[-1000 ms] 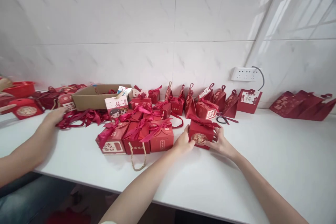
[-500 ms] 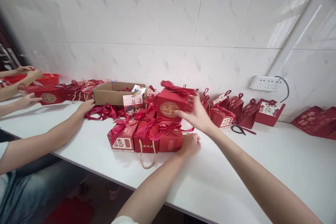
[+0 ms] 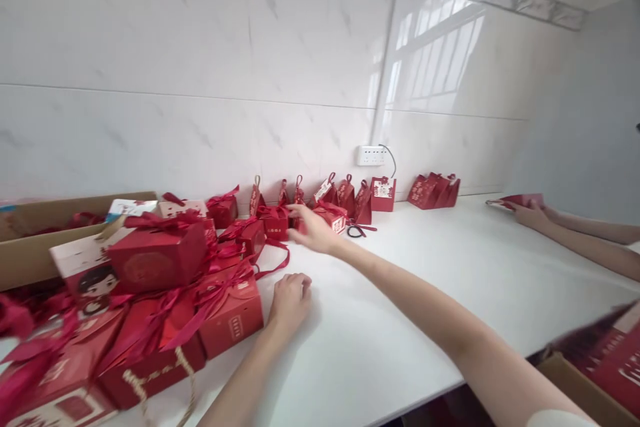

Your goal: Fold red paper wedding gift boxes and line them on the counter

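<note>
My right hand [image 3: 316, 230] reaches over the table with its fingers apart, at the right side of a small red gift box with a ribbon bow [image 3: 274, 221]; whether it touches the box I cannot tell. Nothing shows in its grasp. My left hand [image 3: 291, 300] rests on the white tabletop, loosely curled and empty, just right of a red ribbon-tied gift box [image 3: 231, 310]. A red box with a bow [image 3: 157, 253] sits on top of the front row. Beside that row's box, a box with a rope handle [image 3: 155, 367] stands at the front.
Along the wall stand several red pointed boxes with loops [image 3: 346, 195]. Black-handled scissors [image 3: 356, 231] lie before them. A cardboard carton [image 3: 25, 260] is at the left. Another person's hands [image 3: 533, 217] hold a red item at far right, above a lower carton [image 3: 585, 387].
The view has swung right. My right hand has let go of the bow-topped box, now on the stack, and moved to the boxes near the wall. My left hand stays on the table.
</note>
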`<state>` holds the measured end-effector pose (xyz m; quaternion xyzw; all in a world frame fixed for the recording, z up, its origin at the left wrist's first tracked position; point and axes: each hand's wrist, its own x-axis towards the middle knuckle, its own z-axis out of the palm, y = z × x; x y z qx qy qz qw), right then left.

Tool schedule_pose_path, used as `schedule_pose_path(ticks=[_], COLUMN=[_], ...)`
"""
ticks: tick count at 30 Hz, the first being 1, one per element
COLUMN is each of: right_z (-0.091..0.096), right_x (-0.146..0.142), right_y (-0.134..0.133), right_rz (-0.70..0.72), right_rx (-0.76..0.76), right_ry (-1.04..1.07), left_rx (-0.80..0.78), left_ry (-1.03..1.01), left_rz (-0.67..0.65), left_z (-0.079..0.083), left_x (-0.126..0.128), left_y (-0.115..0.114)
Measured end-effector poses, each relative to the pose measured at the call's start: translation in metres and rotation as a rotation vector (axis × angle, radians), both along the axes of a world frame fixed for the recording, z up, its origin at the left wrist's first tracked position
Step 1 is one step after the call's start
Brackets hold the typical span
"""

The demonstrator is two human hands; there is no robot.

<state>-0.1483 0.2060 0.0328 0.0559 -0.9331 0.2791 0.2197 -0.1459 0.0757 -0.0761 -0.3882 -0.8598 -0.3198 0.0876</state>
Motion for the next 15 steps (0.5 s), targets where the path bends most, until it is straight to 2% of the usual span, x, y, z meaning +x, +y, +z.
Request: schedule_pose_path(ticks=[4, 7, 9, 11, 15], right_z=[-0.021, -0.042, -0.055, -0.067, -0.083], right_x=[0.042, 0.073, 0.088, 0.091, 0.068], right_y=[0.136, 0.214, 0.248, 0.270, 0.295], right_rz=[-0.407, -0.661, -0.778, -0.858, -0.929], right_rx=[-0.040, -0.085, -0.117, -0.145, -0.177], right_ry=[-0.140, -0.257, -0.319, -0.364, -0.395], left_rx=[-0.009, -0.020, -0.037, -0.062, -0.078], left_ry=[0.002, 0.013, 0.024, 0.036, 0.100], left_rz=[-0.080, -0.107, -0.134, -0.170, -0.216], left_z=[0.002, 0.002, 0.000, -0.003, -0.011], left_x=[0.001, 0.008, 0.018, 0.032, 0.050], left_y=[-0.003, 0.006, 0.023, 0.047, 0.091])
